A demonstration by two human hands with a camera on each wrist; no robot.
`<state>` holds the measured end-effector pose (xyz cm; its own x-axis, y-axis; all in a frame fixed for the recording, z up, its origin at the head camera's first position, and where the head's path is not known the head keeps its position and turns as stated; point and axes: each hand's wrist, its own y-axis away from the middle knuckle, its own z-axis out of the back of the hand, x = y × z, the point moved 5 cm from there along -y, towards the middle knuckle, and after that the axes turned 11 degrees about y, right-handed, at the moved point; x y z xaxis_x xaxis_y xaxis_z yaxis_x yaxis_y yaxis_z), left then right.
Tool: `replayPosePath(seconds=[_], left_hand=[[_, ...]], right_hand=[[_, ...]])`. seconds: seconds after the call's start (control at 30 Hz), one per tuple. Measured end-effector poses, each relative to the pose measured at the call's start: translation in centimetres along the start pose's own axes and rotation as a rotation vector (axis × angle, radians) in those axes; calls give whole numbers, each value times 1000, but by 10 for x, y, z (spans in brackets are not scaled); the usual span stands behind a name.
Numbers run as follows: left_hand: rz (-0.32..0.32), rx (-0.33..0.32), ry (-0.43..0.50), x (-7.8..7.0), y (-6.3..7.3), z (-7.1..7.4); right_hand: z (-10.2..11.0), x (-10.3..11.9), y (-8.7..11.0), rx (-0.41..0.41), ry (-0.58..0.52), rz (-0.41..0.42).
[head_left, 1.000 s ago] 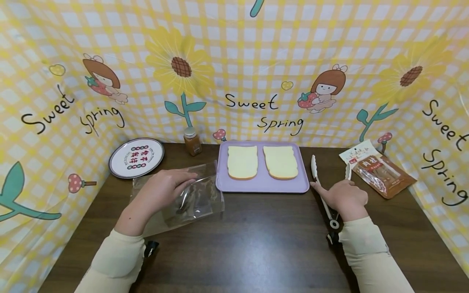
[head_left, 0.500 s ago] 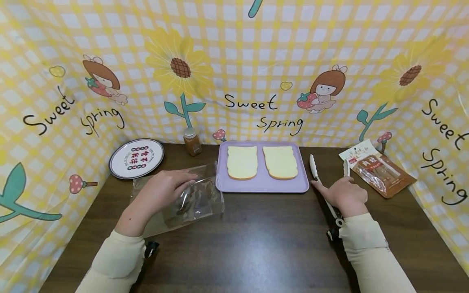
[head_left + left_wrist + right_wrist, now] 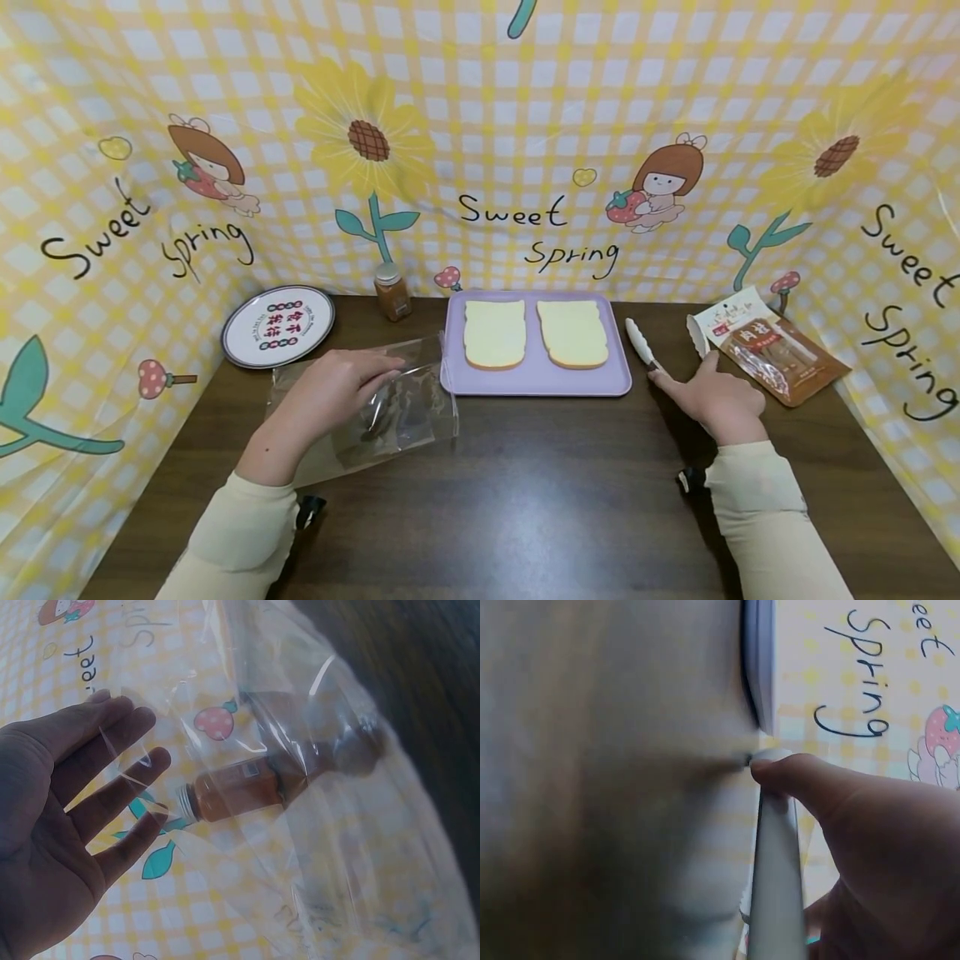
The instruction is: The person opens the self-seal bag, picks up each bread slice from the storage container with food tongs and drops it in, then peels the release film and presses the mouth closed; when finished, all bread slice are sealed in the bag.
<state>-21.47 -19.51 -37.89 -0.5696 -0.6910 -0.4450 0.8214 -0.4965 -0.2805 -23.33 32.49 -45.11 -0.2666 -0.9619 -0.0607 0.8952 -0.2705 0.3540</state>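
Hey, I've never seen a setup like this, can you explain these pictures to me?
There's no machine here, just someone working bare-handed. The wide picture comes from head height, looking forward and down; the two close ones come from the left and right wrists. On the dark table are a lilac tray with two bread slices, a small jar, a printed plate and a brown packet. The left hand holds a clear bag; the right hand grips tongs.
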Motion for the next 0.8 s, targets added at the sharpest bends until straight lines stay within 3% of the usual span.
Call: replayPosePath(seconds=[0.4, 0.67, 0.8], left_hand=[[-34, 0, -11, 1, -1, 0], [-38, -5, -19, 0, 1, 1], [-34, 1, -14, 1, 2, -1]], right_hand=[[19, -9, -11, -51, -80, 114], [22, -4, -14, -14, -66, 47], [20, -1, -13, -47, -71, 16]])
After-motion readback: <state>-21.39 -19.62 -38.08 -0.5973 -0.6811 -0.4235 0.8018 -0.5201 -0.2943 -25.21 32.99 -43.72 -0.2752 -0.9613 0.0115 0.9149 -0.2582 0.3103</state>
